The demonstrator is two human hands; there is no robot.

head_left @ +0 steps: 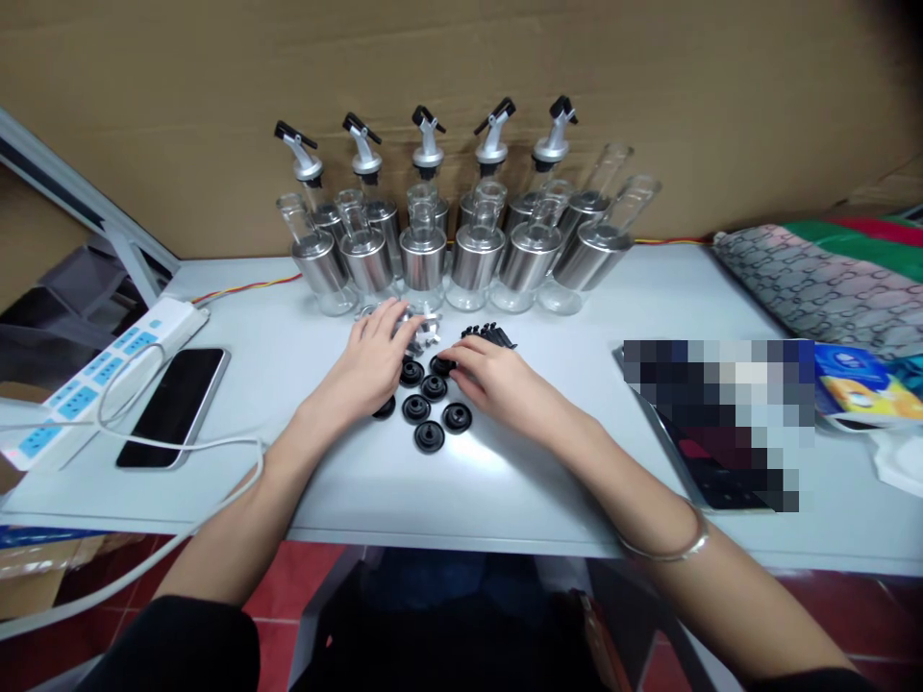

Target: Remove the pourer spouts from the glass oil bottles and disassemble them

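Observation:
My left hand (375, 358) rests palm down with its fingers spread over a small group of silver spout parts (425, 332). It partly covers them. My right hand (497, 380) reaches in from the other side, fingers apart. Its fingertips touch or nearly touch a round black stopper (439, 367). Several more black stoppers lie between and below the hands, among them one in the middle (416, 409) and one nearest me (429, 436). Just beyond my right hand is a small pile of black levers (490, 334).
Behind the hands stand glass bottles with metal sleeves (422, 258); the back row carries several silver pourers (428, 144). A power strip (101, 375), white cable (180, 444) and phone (173, 408) lie left. On the right are a dark tablet-like device (713, 481) and a blue-yellow packet (865, 380).

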